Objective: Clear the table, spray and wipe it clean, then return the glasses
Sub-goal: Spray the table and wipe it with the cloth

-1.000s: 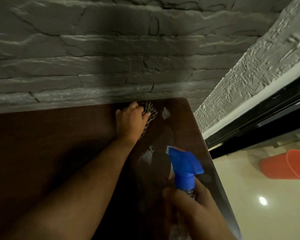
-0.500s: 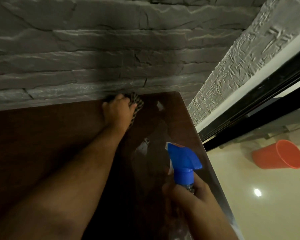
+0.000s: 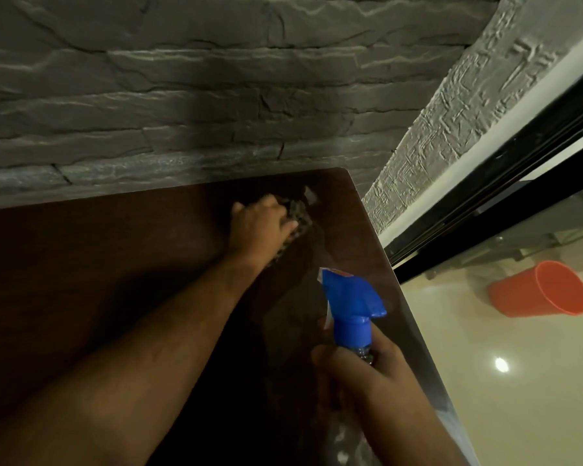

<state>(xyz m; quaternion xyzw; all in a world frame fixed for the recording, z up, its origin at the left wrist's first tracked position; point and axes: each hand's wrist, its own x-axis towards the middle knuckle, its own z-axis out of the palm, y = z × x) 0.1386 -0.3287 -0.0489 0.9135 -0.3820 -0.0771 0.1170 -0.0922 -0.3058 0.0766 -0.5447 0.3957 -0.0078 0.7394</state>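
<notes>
My left hand (image 3: 258, 223) grips a checkered cloth (image 3: 297, 215) and presses it on the dark brown table (image 3: 98, 264) near its far right corner, close to the stone wall. My right hand (image 3: 360, 378) holds a clear spray bottle by its neck, over the table's right edge. The bottle's blue trigger head (image 3: 349, 306) points up and away from me. The bottle's body is mostly hidden below my hand. No glasses are in view.
A dark stone wall (image 3: 182, 95) runs along the table's far edge. A textured grey wall (image 3: 451, 112) and black door frame (image 3: 485, 183) stand to the right. An orange bucket (image 3: 542, 287) lies on the glossy cream floor (image 3: 519, 398) right of the table.
My left hand has slid the cloth along the far edge, left and back towards the right corner. My right hand and the bottle stayed over the right edge.
</notes>
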